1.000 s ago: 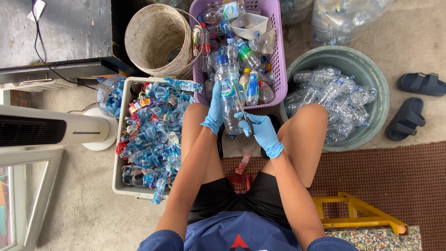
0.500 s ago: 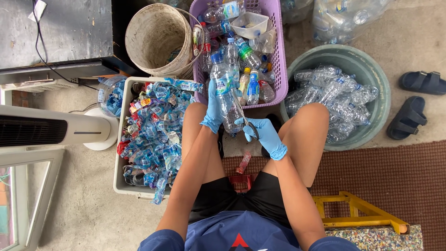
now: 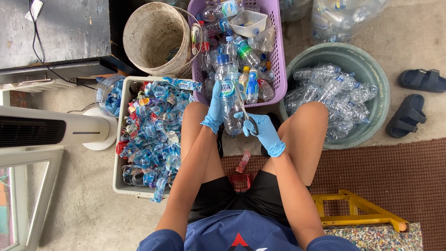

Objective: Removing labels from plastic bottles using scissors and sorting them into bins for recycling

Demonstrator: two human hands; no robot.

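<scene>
Both my hands wear blue gloves. My left hand (image 3: 214, 111) grips a clear plastic bottle (image 3: 228, 100) with a blue cap and blue label, held upright between my knees. My right hand (image 3: 263, 129) holds scissors (image 3: 245, 111), whose blades lie against the bottle's side near the label. Just beyond the bottle stands a purple basket (image 3: 278, 56) full of mixed plastic bottles.
A white bin (image 3: 117, 181) of torn blue labels sits at my left. A round green tub (image 3: 378, 109) of clear stripped bottles is at my right. An empty beige bucket (image 3: 155, 37), a white fan (image 3: 51, 130), dark sandals (image 3: 411, 114) and a yellow stool frame (image 3: 357, 211) surround me.
The bottle has stayed in my left hand and shifted slightly. My right hand with the scissors has moved up to the bottle's side.
</scene>
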